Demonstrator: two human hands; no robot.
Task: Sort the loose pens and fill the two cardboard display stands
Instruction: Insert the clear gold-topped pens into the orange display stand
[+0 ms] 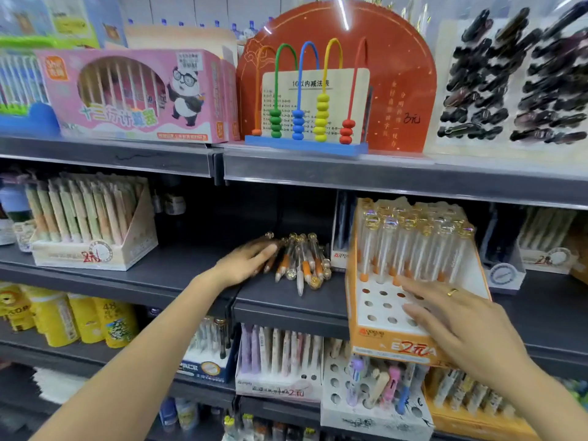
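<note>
The left hand (246, 261) lies flat on the dark shelf (178, 275) with fingers straight and together, fingertips touching the near edge of the pile of loose pens (304, 261), which lies just beyond them. The right hand (458, 319), fingers spread and gripping nothing, rests on the perforated top of the orange display stand (378, 329). Beyond its fingertips, the stand's rear rows hold upright clear pens (413, 246); the holes beneath the fingers are unfilled.
</note>
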